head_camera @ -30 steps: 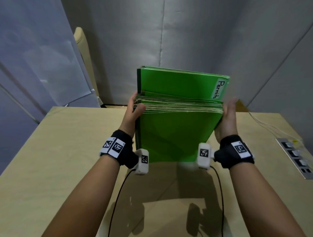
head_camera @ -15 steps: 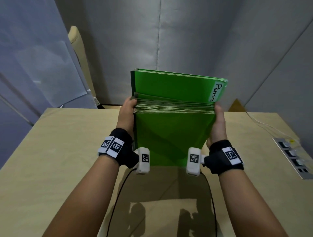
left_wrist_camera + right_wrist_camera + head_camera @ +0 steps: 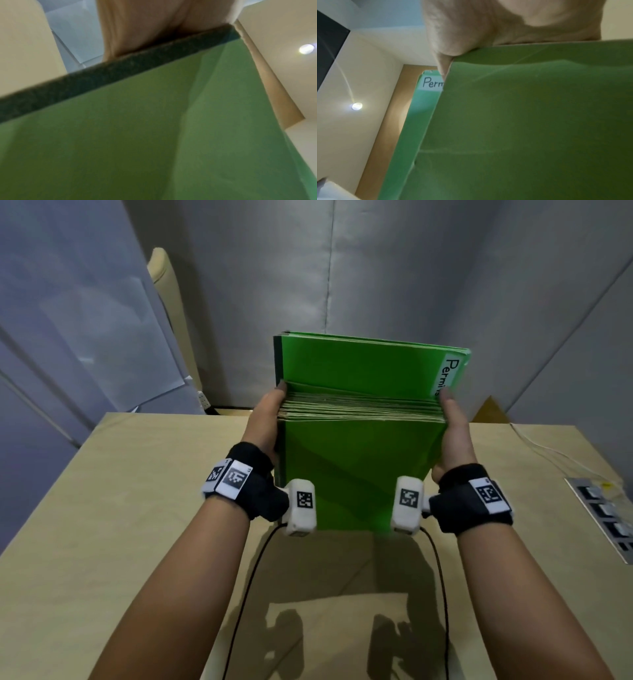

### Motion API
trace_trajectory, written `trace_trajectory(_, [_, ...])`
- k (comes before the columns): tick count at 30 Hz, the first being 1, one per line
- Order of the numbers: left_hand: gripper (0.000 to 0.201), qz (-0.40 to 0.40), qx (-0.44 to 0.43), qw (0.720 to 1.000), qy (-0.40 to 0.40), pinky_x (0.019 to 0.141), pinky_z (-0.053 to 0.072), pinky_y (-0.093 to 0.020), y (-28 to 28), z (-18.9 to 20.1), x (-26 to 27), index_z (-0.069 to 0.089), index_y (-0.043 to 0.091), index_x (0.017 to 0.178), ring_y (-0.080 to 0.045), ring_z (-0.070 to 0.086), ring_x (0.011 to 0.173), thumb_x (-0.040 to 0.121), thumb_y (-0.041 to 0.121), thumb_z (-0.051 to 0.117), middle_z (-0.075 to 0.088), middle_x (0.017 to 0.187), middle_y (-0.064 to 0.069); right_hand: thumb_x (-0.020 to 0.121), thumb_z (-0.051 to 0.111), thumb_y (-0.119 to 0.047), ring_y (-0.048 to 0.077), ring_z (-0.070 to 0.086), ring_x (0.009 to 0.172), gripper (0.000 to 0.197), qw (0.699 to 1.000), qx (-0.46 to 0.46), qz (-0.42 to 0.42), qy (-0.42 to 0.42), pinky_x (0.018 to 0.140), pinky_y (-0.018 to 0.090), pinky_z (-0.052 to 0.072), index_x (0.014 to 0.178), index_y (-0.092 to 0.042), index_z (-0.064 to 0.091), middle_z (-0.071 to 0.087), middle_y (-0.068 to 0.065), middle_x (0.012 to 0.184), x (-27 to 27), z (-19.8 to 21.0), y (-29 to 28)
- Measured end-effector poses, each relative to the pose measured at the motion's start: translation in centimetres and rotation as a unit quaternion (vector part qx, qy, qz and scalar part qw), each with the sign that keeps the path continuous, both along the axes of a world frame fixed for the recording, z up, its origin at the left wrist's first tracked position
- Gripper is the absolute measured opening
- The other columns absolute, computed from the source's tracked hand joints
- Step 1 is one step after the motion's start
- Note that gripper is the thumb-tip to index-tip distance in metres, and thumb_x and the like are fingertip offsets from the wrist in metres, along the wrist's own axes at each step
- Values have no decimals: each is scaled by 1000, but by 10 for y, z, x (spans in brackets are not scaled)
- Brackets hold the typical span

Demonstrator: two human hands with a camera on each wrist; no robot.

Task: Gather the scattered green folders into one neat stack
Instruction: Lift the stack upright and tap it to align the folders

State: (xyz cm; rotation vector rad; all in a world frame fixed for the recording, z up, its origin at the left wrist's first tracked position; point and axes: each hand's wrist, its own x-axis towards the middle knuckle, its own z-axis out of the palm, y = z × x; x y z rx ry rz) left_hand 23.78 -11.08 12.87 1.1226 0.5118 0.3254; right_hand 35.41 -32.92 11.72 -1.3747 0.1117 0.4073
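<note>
Head view: stack of green folders, stood on edge above the table, is clasped at its sides by left hand and right hand. Judged bulky, slippery, flexible; side edges are best gripped.

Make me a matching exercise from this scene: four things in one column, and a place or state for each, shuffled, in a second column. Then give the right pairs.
Things:
1. stack of green folders
2. white label
3. left hand
4. power strip

Places or states:
A. grips the stack's left edge
B. lies at the table's right edge
C. held upright on edge between both hands
D. sits on the tallest folder's top right corner, handwritten

Pairs: 1-C, 2-D, 3-A, 4-B
</note>
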Motion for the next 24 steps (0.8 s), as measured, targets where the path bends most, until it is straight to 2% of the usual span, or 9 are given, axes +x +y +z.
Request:
trace_trajectory(2, [29, 7, -9, 1000, -1, 60, 56, -24, -1, -2, 2, 63, 14, 100, -18, 67, 67, 96, 36, 45, 69, 80, -5, 48, 69, -80, 28, 42, 134, 100, 999, 12, -40, -1, 112, 58, 28, 135, -35, 51, 49, 0, 144, 0, -5, 2])
trace_trajectory(5, [30, 23, -20, 1000, -5, 67, 54, -26, -2, -3, 1, 67, 15, 91, -20, 67, 71, 94, 37, 47, 71, 78, -4, 81, 59, -52, 20, 41, 123, 53, 994, -20, -104, -31, 111, 45, 31, 123, -20, 51, 49, 0, 132, -14, 10, 11])
trace_trajectory(8, [52, 27, 3, 1000, 0, 96, 47, -44, -1, 2, 0, 67, 21, 115, -28, 61, 110, 79, 58, 60, 66, 118, -9, 90, 50, -38, 19, 41, 116, 30, 991, -30, -125, -39, 103, 38, 33, 113, -19, 51, 50, 1, 123, -10, 6, 11])
trace_trajectory(9, [59, 17, 4, 1000, 6, 99, 46, -48, -1, 4, 1, 65, 20, 121, -32, 60, 115, 76, 59, 63, 64, 125, -12, 90, 50, -38, 20, 41, 116, 30, 991, -31, -126, -38, 101, 37, 33, 111, -18, 51, 50, 1, 122, -10, 7, 11])
trace_trajectory(13, [43, -1, 14, 1000, 16, 97, 49, -50, 2, 8, 1, 65, 8, 115, -32, 65, 98, 84, 39, 63, 67, 116, -20, 86, 50, -42, 20, 38, 120, 34, 993, -33, -107, -28, 108, 42, 32, 112, -20, 51, 47, 1, 125, -11, 6, 8])
trace_trajectory(17, [25, 28, 26, 998, 40, 84, 50, -41, 1, 7, 2, 65, 11, 95, -28, 62, 85, 87, 32, 54, 65, 94, -15, 65, 55, -58, 27, 39, 131, 68, 997, -27, -75, -9, 110, 52, 33, 122, -21, 51, 46, 3, 138, -15, 8, 9])
trace_trajectory(20, [25, 47, 34, 997, 49, 80, 46, -40, 1, 6, 4, 63, 14, 88, -27, 59, 89, 86, 31, 46, 61, 95, -14, 49, 67, -77, 29, 45, 130, 91, 998, -3, -55, -3, 109, 56, 33, 127, -32, 58, 54, 2, 139, 1, -12, 2])
trace_trajectory(22, [25, 49, 36, 997, 46, 80, 46, -38, 2, 5, 5, 63, 14, 84, -27, 60, 86, 87, 31, 44, 62, 88, -12, 49, 68, -73, 29, 45, 131, 87, 999, -8, -54, -7, 109, 56, 32, 126, -34, 59, 53, 3, 140, 2, -14, 1])
trace_trajectory(24, [27, 44, 23, 998, 35, 74, 48, -33, 3, 2, 6, 63, 15, 83, -24, 61, 73, 91, 30, 43, 64, 78, -7, 62, 60, -61, 28, 40, 132, 73, 998, -27, -61, 1, 110, 54, 32, 126, -27, 54, 47, 4, 143, -12, 5, 5])
